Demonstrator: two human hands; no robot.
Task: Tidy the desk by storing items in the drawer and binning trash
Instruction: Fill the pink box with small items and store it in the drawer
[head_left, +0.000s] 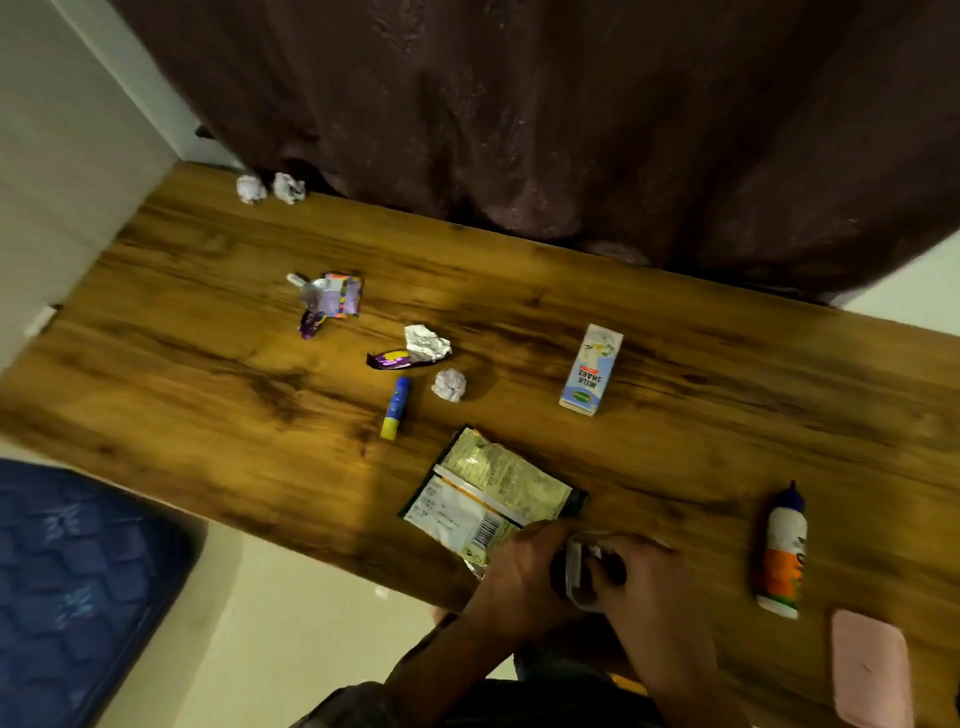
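Both our hands meet at the near desk edge, over a small grey-white object we cannot identify.

Our left hand (511, 574) and right hand (639, 582) curl round that small object (579, 571), the left lying over a corner of the flat snack packet (488, 499). We judge a lift could drag the packet off the desk (675, 426). The glue bottle (781, 556), glue stick (395, 408), milkshake carton (591, 370), wrappers and paper balls (449, 385) lie unsorted; no drawer or bin shows.
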